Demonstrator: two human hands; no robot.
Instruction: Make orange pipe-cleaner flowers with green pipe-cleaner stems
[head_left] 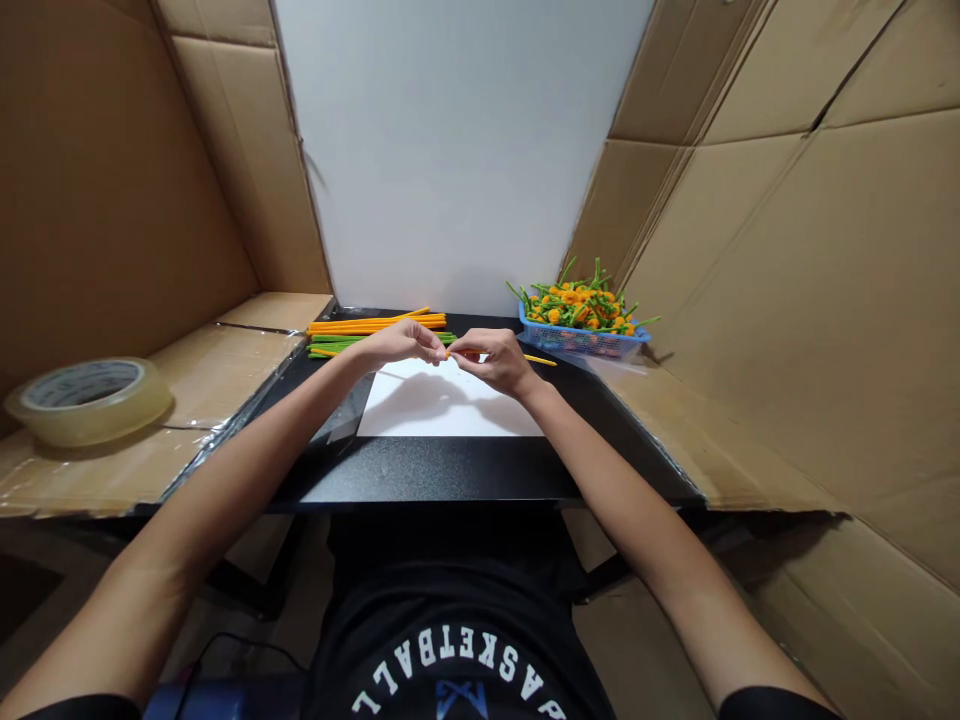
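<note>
Over a white sheet [450, 420], my left hand [405, 343] and my right hand [493, 360] meet fingertip to fingertip. Both pinch an orange pipe cleaner [541, 360], whose free end sticks out to the right past my right hand. The part between the fingertips is small and mostly covered. Behind my left hand lie a bundle of orange pipe cleaners [352, 326] and some green pipe cleaners [324, 348].
A blue basket [585, 342] heaped with orange-and-green pipe cleaner flowers [577, 303] stands at the back right. A roll of clear tape [90, 400] lies on cardboard at left. Cardboard walls [810, 300] flank the black table [442, 470].
</note>
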